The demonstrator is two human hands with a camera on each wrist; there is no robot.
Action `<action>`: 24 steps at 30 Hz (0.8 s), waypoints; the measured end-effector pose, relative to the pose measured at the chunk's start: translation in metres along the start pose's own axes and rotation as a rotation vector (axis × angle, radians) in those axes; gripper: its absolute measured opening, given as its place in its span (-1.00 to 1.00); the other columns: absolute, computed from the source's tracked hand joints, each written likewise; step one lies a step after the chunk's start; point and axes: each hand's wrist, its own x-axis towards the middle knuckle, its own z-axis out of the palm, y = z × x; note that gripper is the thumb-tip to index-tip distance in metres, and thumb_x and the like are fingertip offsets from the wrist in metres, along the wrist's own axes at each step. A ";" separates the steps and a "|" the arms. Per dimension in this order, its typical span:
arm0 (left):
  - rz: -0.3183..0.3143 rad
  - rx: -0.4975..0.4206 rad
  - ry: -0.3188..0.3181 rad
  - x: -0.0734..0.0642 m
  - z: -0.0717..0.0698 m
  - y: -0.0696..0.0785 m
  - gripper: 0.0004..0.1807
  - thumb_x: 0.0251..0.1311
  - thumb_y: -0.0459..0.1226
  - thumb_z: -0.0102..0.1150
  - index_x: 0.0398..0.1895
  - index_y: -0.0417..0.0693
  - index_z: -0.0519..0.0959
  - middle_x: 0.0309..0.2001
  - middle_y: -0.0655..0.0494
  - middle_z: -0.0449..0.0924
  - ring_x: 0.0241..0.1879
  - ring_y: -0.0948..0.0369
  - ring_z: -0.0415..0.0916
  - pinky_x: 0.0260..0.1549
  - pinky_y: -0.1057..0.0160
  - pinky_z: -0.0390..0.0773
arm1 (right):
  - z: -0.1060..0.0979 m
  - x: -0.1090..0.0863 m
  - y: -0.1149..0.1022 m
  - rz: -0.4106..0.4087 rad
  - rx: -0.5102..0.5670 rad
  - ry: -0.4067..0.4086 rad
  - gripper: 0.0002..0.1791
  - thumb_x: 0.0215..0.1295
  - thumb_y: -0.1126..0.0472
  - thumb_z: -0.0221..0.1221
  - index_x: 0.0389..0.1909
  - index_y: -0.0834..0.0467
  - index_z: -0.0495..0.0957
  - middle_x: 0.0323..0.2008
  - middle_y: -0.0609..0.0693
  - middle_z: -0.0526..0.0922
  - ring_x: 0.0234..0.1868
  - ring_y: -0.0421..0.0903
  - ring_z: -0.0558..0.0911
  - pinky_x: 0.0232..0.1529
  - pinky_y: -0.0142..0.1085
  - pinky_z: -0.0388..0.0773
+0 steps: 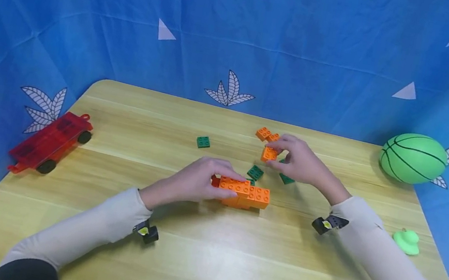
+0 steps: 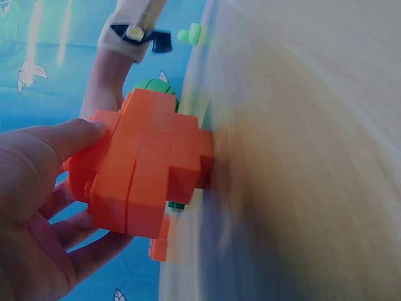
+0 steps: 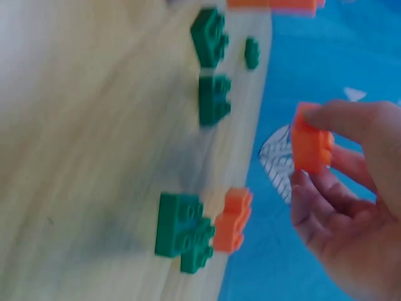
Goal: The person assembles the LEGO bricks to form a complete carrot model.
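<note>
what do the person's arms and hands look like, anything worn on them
The left hand and right hand are ungloved. Pale off-white long sleeves reach down to them, with black fabric farther up. Near each cuff sits a small black device with a yellowish mark.

Both hands (image 1: 197, 179) (image 1: 302, 160) in pinch grips
</note>
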 end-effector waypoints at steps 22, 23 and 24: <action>0.015 -0.017 -0.007 0.004 -0.002 -0.002 -0.59 0.20 -0.14 0.48 0.14 0.21 0.72 -0.09 0.30 0.76 -0.36 0.29 0.46 -0.48 0.41 0.41 | 0.014 -0.051 -0.051 -0.123 0.198 -0.063 -0.64 0.17 0.19 0.49 0.01 0.06 0.73 -0.11 -0.16 0.76 -0.12 -0.22 0.63 -0.08 -0.21 0.72; 0.015 -0.020 -0.008 0.004 -0.002 -0.002 -0.59 0.19 -0.14 0.48 0.14 0.20 0.72 -0.09 0.30 0.76 -0.36 0.28 0.46 -0.47 0.41 0.41 | 0.015 -0.051 -0.051 -0.126 0.194 -0.061 -0.64 0.16 0.18 0.50 0.00 0.05 0.73 -0.13 -0.17 0.75 -0.13 -0.22 0.63 -0.07 -0.20 0.72; 0.013 -0.024 -0.010 0.004 -0.003 -0.002 -0.58 0.19 -0.15 0.48 0.14 0.20 0.72 -0.08 0.30 0.76 -0.36 0.28 0.47 -0.47 0.41 0.42 | 0.016 -0.051 -0.052 -0.124 0.188 -0.060 -0.64 0.15 0.17 0.50 -0.01 0.04 0.73 -0.13 -0.19 0.75 -0.13 -0.24 0.63 -0.07 -0.20 0.71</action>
